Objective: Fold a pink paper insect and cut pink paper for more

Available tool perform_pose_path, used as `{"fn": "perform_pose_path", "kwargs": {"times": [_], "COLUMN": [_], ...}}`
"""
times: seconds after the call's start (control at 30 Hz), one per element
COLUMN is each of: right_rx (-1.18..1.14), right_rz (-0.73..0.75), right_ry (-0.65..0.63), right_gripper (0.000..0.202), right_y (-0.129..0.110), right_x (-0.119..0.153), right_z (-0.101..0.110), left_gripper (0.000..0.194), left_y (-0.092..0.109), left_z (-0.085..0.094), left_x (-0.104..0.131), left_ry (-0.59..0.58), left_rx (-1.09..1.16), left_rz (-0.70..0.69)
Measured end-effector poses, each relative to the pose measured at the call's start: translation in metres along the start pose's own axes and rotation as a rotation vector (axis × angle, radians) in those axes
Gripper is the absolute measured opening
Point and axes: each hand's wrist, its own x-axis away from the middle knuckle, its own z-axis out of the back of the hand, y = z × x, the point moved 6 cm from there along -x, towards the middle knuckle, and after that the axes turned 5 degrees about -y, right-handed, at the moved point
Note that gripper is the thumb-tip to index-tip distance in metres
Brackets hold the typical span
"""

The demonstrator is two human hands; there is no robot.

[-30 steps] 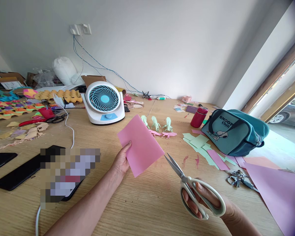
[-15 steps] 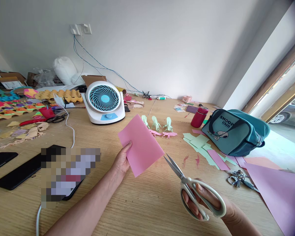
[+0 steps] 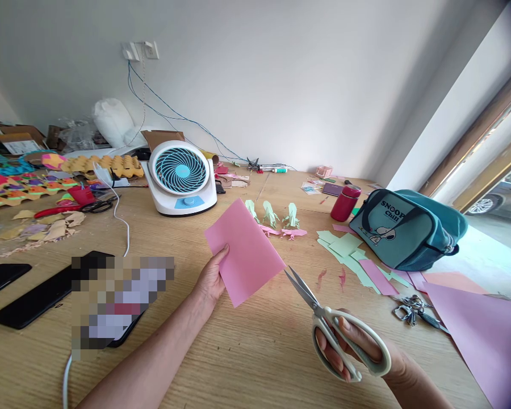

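Pink paper (image 3: 244, 255), smooth, straight-edged, faces pointed metal-bladed scissors (image 3: 320, 311).

Plain pink paper (image 3: 244, 258), cream-handled scissors (image 3: 319, 311), red flask (image 3: 344, 204), dark-lettered teal bag (image 3: 402, 236); the car (image 3: 509, 190), perhaps dark grey.

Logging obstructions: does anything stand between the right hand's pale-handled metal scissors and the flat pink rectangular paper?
Nothing visible does. The right hand holds the scissors slightly open, pointing at the right corner of the pink paper in the left hand.
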Motion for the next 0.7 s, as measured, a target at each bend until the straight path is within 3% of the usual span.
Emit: {"fn": "perform_pose_path", "kwargs": {"times": [0.7], "right_rx": [0.016], "right_rz": [-0.01], "right_ry": [-0.015], "right_gripper": [0.055], "right_y": [0.0019], "right_x": [0.0019], "right_z": [0.0017], "left_gripper": [0.025], "left_y": [0.0011], "left_z": [0.0002], "left_x": [0.0], "left_ry": [-0.001], "left_rx": [-0.005], "left_rz": [-0.001]}}
